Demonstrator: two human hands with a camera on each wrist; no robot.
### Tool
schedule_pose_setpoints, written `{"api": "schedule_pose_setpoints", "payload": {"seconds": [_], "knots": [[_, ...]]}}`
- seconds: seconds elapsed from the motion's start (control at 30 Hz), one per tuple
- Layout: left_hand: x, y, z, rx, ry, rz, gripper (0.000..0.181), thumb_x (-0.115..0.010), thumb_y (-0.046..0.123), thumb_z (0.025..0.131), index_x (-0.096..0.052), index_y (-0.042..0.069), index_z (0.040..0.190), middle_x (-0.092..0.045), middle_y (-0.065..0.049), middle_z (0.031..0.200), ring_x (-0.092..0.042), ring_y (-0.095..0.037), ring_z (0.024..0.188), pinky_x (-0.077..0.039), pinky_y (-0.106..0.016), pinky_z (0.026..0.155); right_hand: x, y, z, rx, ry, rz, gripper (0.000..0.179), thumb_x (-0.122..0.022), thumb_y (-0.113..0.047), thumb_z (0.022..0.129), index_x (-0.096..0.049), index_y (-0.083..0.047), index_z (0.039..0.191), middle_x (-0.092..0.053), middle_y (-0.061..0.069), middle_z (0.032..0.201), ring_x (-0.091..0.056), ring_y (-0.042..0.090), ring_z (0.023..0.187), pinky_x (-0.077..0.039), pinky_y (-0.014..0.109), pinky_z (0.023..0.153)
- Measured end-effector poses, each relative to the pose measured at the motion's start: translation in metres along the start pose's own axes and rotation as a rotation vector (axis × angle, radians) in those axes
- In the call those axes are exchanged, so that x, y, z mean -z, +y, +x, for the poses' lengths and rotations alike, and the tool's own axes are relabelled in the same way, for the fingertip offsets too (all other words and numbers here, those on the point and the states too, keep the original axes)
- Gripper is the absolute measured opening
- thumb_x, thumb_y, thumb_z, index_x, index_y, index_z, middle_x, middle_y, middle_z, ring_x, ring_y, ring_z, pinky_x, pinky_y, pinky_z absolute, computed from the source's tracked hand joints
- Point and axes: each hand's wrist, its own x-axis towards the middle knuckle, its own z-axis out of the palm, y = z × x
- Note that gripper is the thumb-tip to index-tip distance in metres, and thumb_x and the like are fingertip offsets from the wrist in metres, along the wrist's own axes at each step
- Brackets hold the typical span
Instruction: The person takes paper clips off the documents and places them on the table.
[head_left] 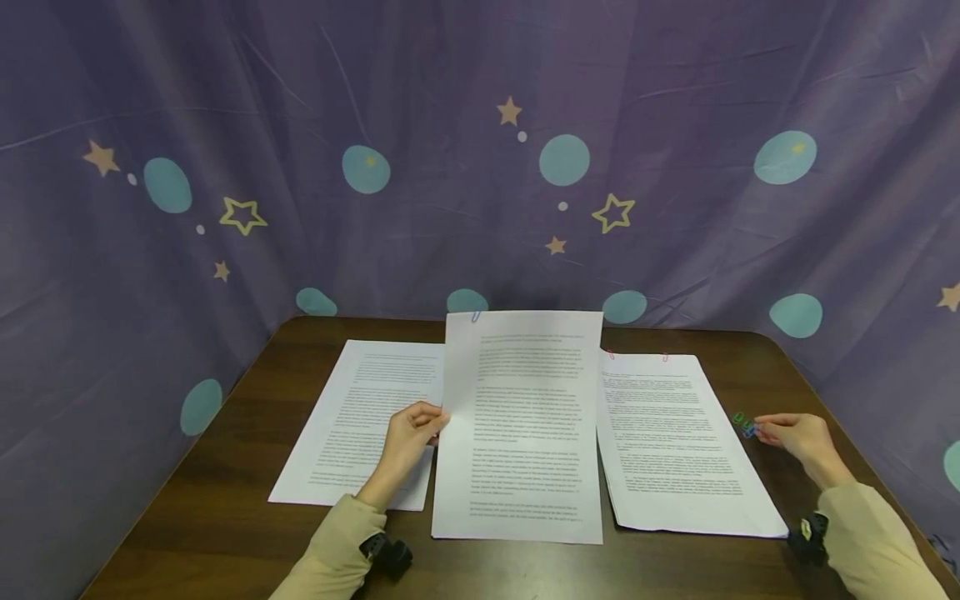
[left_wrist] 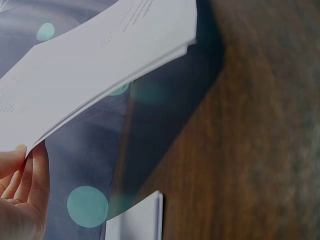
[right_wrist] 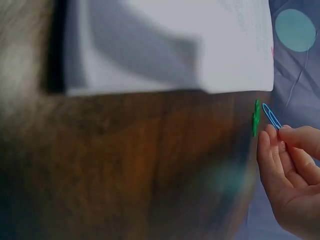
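Note:
My left hand (head_left: 414, 429) pinches the left edge of a printed paper stack (head_left: 525, 417), raised above the table. A blue paper clip (head_left: 476, 317) sits on its top edge near the left corner. In the left wrist view, thumb and fingers hold several sheets (left_wrist: 100, 75) together. Over at the right, my right hand (head_left: 798, 442) pinches another blue paper clip (right_wrist: 271, 116) between thumb and fingertips. Green paper clips (right_wrist: 256, 118) lie on the table just beside it.
A second printed stack (head_left: 675, 450) lies at the right, with two red clips (head_left: 664, 357) at its top edge. Another stack (head_left: 360, 417) lies at the left, partly behind the raised one. The brown table (head_left: 225, 517) meets a purple curtain (head_left: 450, 83) at the back.

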Motion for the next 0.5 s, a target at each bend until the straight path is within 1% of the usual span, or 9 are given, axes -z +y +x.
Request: {"api": "schedule_pose_setpoints", "payload": {"seconds": [0.33, 0.5], "knots": [[0.0009, 0.0013, -0.0011, -0.001, -0.009, 0.01, 0.015, -0.065, 0.0, 0.077, -0.06, -0.01, 0.086, -0.065, -0.012, 0.075, -0.055, -0.007, 0.059, -0.048, -0.02, 0.051, 0.0002, 0.0104, 0.0054, -0.023, 0.012, -0.018, 0.029, -0.051, 0.005, 0.082, -0.047, 0.029, 0.1, -0.063, 0.015, 0.076, -0.058, 0.003, 0.058, -0.051, 0.021, 0.053], [0.001, 0.0022, -0.0015, 0.007, -0.012, 0.013, 0.015, -0.065, 0.002, 0.077, -0.06, -0.01, 0.086, -0.065, -0.011, 0.075, -0.055, -0.008, 0.06, -0.048, -0.02, 0.052, 0.0005, 0.0116, 0.0058, -0.017, 0.008, -0.034, 0.028, -0.051, 0.008, 0.081, -0.048, 0.029, 0.099, -0.063, 0.017, 0.076, -0.057, 0.003, 0.058, -0.051, 0.021, 0.053]]}}
